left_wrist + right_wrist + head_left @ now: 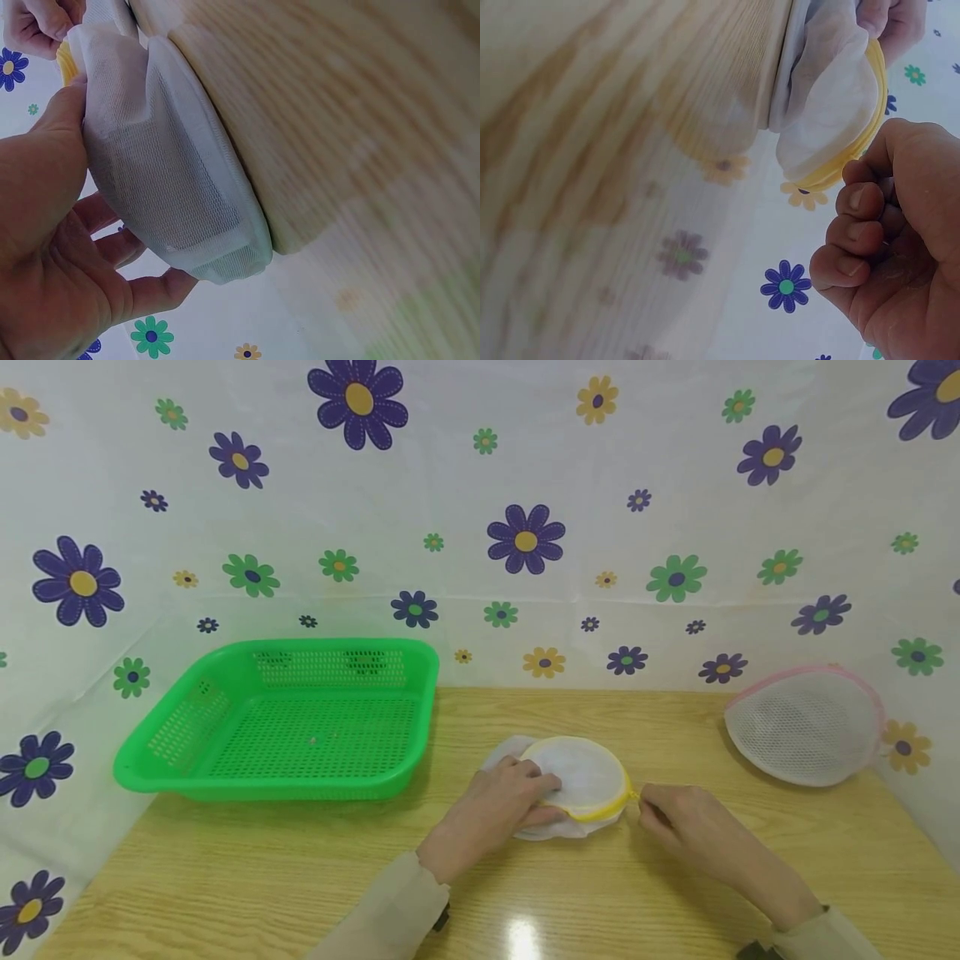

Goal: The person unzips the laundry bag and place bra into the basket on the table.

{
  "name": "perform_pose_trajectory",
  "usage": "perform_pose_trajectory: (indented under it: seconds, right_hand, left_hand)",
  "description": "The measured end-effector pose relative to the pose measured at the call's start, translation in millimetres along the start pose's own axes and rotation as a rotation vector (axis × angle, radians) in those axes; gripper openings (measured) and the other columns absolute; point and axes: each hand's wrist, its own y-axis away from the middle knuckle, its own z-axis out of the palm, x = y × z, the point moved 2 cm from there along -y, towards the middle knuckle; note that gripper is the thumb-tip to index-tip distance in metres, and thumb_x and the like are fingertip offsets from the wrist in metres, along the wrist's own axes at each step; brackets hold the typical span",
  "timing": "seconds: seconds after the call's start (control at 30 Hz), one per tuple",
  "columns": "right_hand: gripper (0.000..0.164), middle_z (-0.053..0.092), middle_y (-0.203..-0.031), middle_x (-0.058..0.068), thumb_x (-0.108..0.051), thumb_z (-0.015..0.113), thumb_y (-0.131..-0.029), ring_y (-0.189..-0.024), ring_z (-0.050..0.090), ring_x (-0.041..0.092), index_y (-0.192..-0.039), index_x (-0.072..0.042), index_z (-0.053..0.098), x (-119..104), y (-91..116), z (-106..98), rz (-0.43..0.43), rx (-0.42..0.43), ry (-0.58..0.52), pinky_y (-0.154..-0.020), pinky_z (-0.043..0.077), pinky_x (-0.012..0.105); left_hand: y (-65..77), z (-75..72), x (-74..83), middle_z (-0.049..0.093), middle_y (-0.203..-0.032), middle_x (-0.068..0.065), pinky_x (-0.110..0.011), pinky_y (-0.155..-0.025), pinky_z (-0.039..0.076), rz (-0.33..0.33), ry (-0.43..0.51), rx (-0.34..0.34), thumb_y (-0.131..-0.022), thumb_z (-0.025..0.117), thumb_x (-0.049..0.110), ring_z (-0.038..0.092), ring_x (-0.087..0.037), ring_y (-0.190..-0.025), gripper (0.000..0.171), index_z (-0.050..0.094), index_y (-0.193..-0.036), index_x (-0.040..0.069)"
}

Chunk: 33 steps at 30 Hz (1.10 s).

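Observation:
A round white mesh laundry bag (576, 774) with a yellow zipper (600, 812) round its top lies on the table. My left hand (504, 800) grips its left side, the thumb at the yellow edge and the fingers over the top. In the left wrist view the bag's mesh wall (176, 161) bulges softly beside the thumb (64, 109). At the bag's right edge my right hand (690, 821) pinches the end of the yellow zipper. Its other fingers (855, 236) are curled into the palm in the right wrist view.
A green plastic basket (300, 789) with perforated walls stands on the left of the wooden table (315, 877). A second white mesh bag (810, 727), trimmed in pink, lies at the far right. Behind the table hangs a flower-patterned cloth (450, 485).

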Motion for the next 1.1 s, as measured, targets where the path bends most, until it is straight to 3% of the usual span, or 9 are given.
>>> perform_pose_trajectory:
  seconds: [0.67, 1.1]
  right_hand:
    - [0.039, 0.029, -0.062, -0.020, 0.004, 0.063, -0.086, -0.057, 0.024, -0.010, -0.067, -0.024, 0.043, -0.4, 1.4, -2.5, 0.033, -0.005, -0.016, -0.049, 0.026, 0.014]
    - [0.041, 0.029, -0.063, -0.021, 0.006, 0.064, -0.083, -0.058, 0.023, -0.012, -0.066, -0.024, 0.043, -2.0, 0.7, -2.6, -0.039, 0.041, -0.022, -0.048, 0.025, 0.011]
  left_hand:
    - [-0.4, -1.0, -1.8, 0.074, -0.114, 0.000, -0.037, -0.082, 0.061, 0.001, 0.062, -0.014, -0.100, 0.057, 0.050, 0.065, -0.022, -0.108, 0.038, 0.073, -0.122, 0.023]
    - [-0.8, -0.1, -3.1, 0.074, -0.113, 0.000, -0.037, -0.088, 0.060, 0.004, 0.085, -0.004, -0.099, 0.058, 0.049, 0.066, -0.020, -0.110, 0.038, 0.074, -0.121, 0.022]
